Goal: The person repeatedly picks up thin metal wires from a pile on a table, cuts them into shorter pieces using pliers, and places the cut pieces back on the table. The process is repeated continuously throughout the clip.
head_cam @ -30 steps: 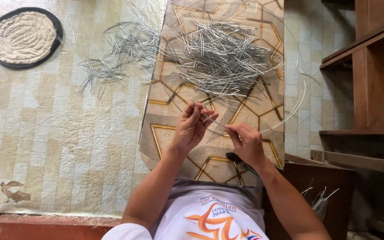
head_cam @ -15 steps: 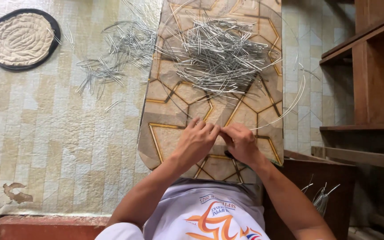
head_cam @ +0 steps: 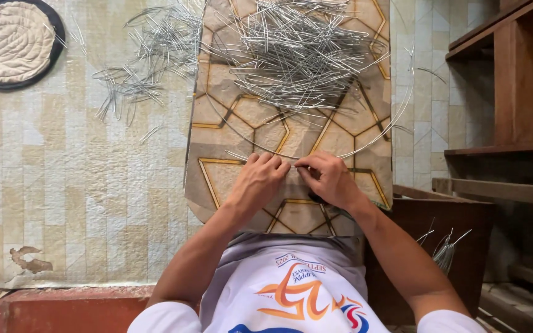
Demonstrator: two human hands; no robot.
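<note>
My left hand (head_cam: 261, 180) and my right hand (head_cam: 327, 179) meet over a patterned board (head_cam: 242, 123) that lies in front of me. Both pinch a thin wire hoop (head_cam: 365, 147) at its near edge, fingertips almost touching. The hoop curves away across the board and out past its right side. A heap of short bent silver wire pieces (head_cam: 297, 49) covers the far part of the board, inside the hoop.
More loose wire pieces (head_cam: 146, 61) are scattered on the tiled floor to the left. A round woven mat (head_cam: 10, 42) with a dark rim lies at the far left. Wooden shelves (head_cam: 513, 92) stand on the right, with a dark wooden box (head_cam: 439, 246) holding several wires.
My hands have dropped lower toward the board and come together on the hoop. The view has shifted slightly, with the wire heap now nearer the top.
</note>
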